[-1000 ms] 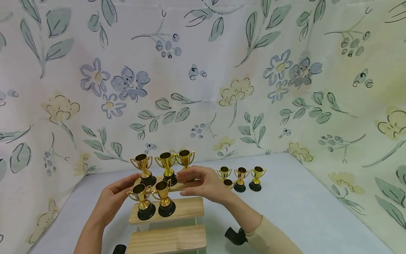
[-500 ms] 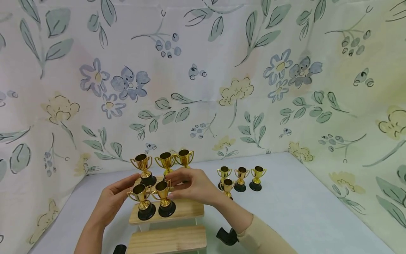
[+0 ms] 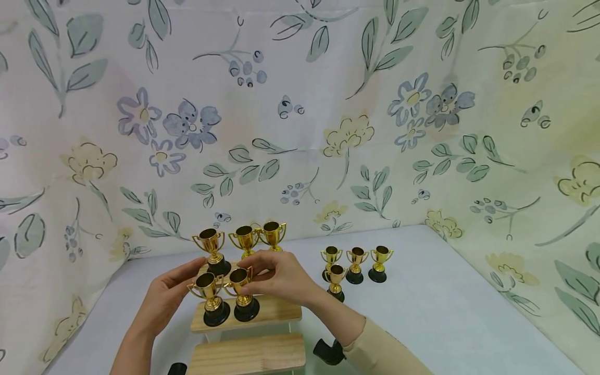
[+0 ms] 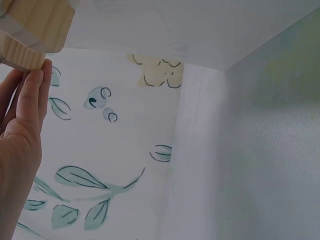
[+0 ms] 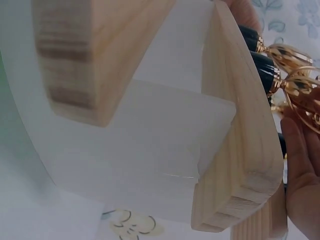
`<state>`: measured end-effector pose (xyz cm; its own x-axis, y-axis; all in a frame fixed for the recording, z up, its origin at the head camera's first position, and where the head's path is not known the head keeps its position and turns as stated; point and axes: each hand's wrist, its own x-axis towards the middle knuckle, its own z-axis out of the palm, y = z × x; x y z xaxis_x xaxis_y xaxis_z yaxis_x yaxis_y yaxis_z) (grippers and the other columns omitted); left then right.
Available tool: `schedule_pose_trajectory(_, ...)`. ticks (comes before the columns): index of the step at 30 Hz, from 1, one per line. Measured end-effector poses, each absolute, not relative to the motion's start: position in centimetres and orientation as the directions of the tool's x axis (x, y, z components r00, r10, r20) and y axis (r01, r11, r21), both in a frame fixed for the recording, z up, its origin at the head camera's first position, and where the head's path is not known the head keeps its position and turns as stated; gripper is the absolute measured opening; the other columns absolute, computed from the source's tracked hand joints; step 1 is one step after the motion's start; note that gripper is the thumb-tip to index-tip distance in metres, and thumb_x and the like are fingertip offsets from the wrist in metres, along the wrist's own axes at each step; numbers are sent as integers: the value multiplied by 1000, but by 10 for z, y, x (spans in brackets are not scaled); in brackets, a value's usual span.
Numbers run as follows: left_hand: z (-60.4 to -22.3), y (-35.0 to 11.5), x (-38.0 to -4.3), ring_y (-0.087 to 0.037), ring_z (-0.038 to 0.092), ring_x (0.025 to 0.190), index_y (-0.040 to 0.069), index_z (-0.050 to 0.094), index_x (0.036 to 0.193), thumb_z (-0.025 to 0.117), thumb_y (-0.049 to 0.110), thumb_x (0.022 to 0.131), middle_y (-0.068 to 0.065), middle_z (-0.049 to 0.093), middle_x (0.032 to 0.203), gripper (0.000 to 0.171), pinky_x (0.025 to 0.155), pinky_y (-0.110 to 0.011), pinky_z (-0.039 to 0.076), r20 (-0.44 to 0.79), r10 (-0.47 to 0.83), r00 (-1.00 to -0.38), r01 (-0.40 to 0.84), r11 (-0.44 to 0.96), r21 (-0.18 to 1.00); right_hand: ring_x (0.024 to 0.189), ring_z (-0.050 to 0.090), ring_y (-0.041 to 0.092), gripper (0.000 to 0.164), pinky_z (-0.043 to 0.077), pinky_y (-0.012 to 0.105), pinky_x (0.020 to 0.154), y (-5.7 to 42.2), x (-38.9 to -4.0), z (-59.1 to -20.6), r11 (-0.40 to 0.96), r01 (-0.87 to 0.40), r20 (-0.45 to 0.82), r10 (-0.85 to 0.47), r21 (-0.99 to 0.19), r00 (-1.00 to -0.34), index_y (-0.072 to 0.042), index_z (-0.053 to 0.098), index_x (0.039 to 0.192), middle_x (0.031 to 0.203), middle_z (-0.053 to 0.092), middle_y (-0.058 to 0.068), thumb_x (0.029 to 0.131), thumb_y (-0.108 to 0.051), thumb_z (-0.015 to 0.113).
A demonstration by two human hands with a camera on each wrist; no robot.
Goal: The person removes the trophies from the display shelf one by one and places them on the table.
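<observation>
A stepped wooden display stand [image 3: 248,354] holds small gold trophy cups on black bases. My right hand [image 3: 287,278] pinches the right-hand trophy [image 3: 238,279] on the middle step, thumb and fingers at its cup and handle; the base stands on the wood. Beside it is another trophy [image 3: 206,284]. Three more, including a left one [image 3: 209,240], line the top step. My left hand [image 3: 164,297] touches the left end of the top step, fingers extended, as the left wrist view shows against the wood [image 4: 40,20]. Right fingers [image 5: 297,150] sit by the trophies in the right wrist view.
Several more trophies [image 3: 357,258] stand on the white table [image 3: 422,302] right of the stand. A black bent piece [image 3: 328,352] is close to the right sleeve. A floral cloth [image 3: 300,130] hangs behind and at the sides.
My right hand has moved left from the right of the top step to the middle step's right-hand trophy, and its fingers have closed on it. My left hand has stayed in place.
</observation>
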<state>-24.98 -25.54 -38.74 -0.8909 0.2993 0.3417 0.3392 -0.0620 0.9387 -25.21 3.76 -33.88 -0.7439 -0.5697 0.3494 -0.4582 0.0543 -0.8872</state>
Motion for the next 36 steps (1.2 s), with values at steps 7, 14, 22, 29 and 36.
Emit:
schedule_pose_trajectory(7,-390,-256,-250,9,57,121,5,49,145,46,-2,102,23,61,133,44,98,-5,47,351,301,-887,340,-89,936,82,72,4,36,62,21,75,36,-253,-341,63,-465,355,-557,-883,-750,-15,72,115,103,74,13,80,-11,82)
schedule_pose_trajectory(14,-392,-256,-250,9,57,121,6,50,145,44,-4,101,22,62,133,45,97,-4,46,356,302,-884,340,-107,934,81,72,3,36,62,22,74,38,-252,-341,73,-485,370,-553,-871,-747,-15,72,115,102,75,12,80,-12,82)
schedule_pose_trajectory(22,-391,-256,-250,9,57,120,7,50,145,45,-3,102,23,61,132,45,97,-4,46,347,301,-888,337,-85,938,86,72,8,36,60,22,74,50,-252,-340,120,-518,390,-522,-847,-758,-19,72,115,105,75,5,80,-17,82)
schedule_pose_trajectory(29,-390,-257,-250,9,57,121,7,50,145,45,-3,102,23,61,133,45,98,-4,46,350,309,-884,338,-91,937,84,72,6,34,61,24,77,65,-254,-342,114,-499,377,-517,-859,-768,-18,72,114,98,75,10,81,-16,81)
schedule_pose_trajectory(36,-392,-257,-251,7,59,120,8,52,144,43,-5,101,21,62,133,45,98,-5,46,362,316,-877,340,-125,932,87,73,7,35,63,27,80,80,-255,-343,73,-497,389,-528,-865,-755,-12,71,116,106,72,16,82,-13,80)
